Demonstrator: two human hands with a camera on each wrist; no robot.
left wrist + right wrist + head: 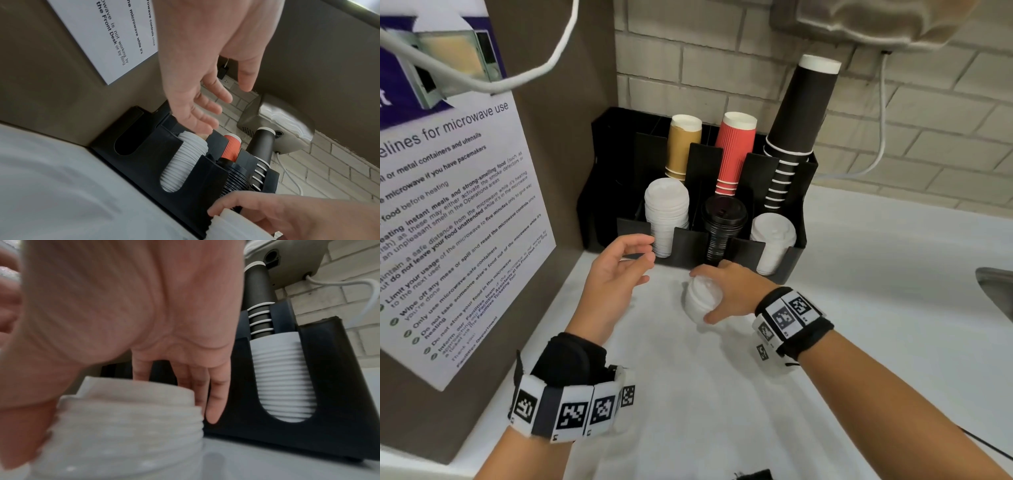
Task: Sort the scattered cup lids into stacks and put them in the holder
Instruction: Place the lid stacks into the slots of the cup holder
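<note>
Right hand (pixel 729 287) fingers curl round short stack of white plastic lids (pixel 702 303) on white worktop (pixel 859 308) before black holder (pixel 774 250); left hand (pixel 616 274) spread, empty; one-handed lift risks stack toppling.

- A shared workplace kitchenette (a staff pantry, by the look); a printed notice (pixel 448 212) on the side panel gives guidelines for microwave use and names a Front Desk
- A black holder (pixel 796 260) on the white table (pixel 859 274) stocks paper cups (pixel 736 150) and lids
- Pale brick wall (pixel 928 137); a sink edge (pixel 996 284) at the right
</note>
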